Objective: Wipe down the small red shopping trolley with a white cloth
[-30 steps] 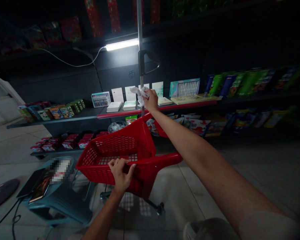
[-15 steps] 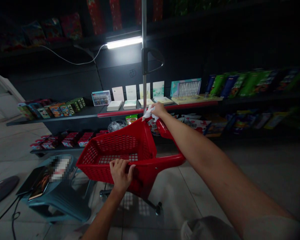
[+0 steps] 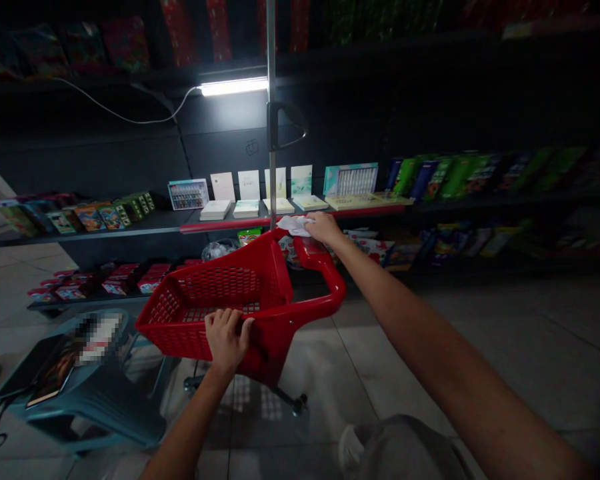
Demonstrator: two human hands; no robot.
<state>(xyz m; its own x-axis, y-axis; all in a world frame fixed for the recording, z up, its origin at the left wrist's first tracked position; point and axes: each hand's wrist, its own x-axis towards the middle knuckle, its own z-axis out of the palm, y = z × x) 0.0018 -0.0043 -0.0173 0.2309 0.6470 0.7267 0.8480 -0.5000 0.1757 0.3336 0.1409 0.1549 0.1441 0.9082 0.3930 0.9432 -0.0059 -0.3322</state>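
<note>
A red plastic shopping cart (image 3: 195, 341) on wheels stands in front of me, its handle (image 3: 330, 303) curving out to the right. My left hand (image 3: 226, 339) grips the near rim of its basket, fingers hooked over the edge. At the far side, my right hand (image 3: 323, 228) is closed on a white cloth (image 3: 296, 227), which lies against the far arm of the handle. A metal pole (image 3: 271, 67) with a black clip rises beside that far corner. Inside, the basket's lattice floor shows.
Behind the cart runs a dark shelf (image 3: 165, 223) with upright books, boxed sets and green and blue packets. A blue-green stool (image 3: 105, 400) with a tablet-like device (image 3: 55, 383) stands at the left. A lit tube lamp (image 3: 235, 86) hangs above. My shoe (image 3: 351, 448) is on the tiled floor.
The view has shifted, so the cart and shelves appear farther left. My right hand has slid the cloth along the far handle arm toward me, and the cloth lies flatter. My left hand keeps its grip.
</note>
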